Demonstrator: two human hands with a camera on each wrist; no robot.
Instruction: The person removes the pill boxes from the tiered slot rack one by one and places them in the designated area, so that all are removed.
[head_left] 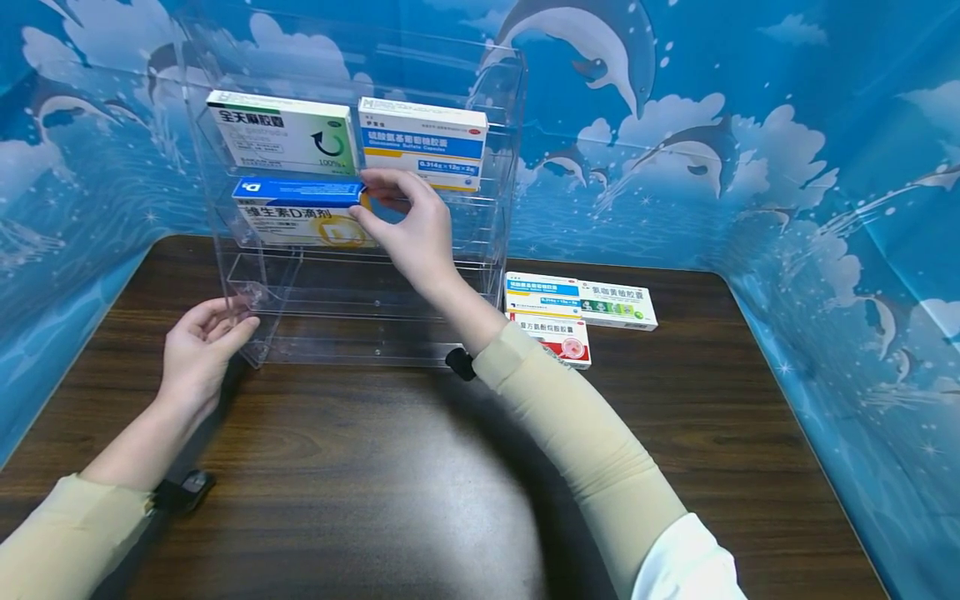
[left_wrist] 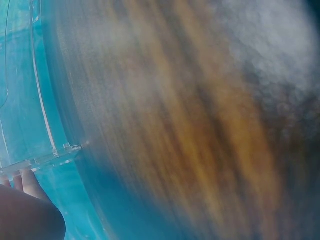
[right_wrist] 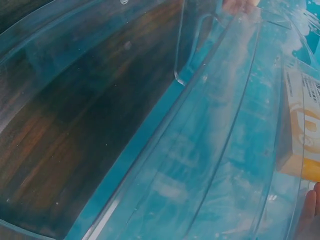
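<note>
A clear acrylic display rack (head_left: 345,350) with tiered shelves stands on the table. My right hand (head_left: 416,225) pinches the right end of a blue-topped white medicine box (head_left: 296,193), thumb low in front and fingers at its top edge. The box lies on the middle tier at the left; its yellow end shows in the right wrist view, with fingertips (right_wrist: 310,212) just below. My left hand (head_left: 197,354) grips the lower left side panel of the rack, thumb in front; the left wrist view shows its fingers (left_wrist: 31,184) against the clear edge.
On the top tier stand a green-and-white medicine box (head_left: 285,137) and a blue-and-white capsule box (head_left: 423,146). Right of the rack, a blue-striped box (head_left: 542,293), a green-marked box (head_left: 618,305) and a red-and-white box (head_left: 562,340) lie on the dark wooden table (head_left: 360,467).
</note>
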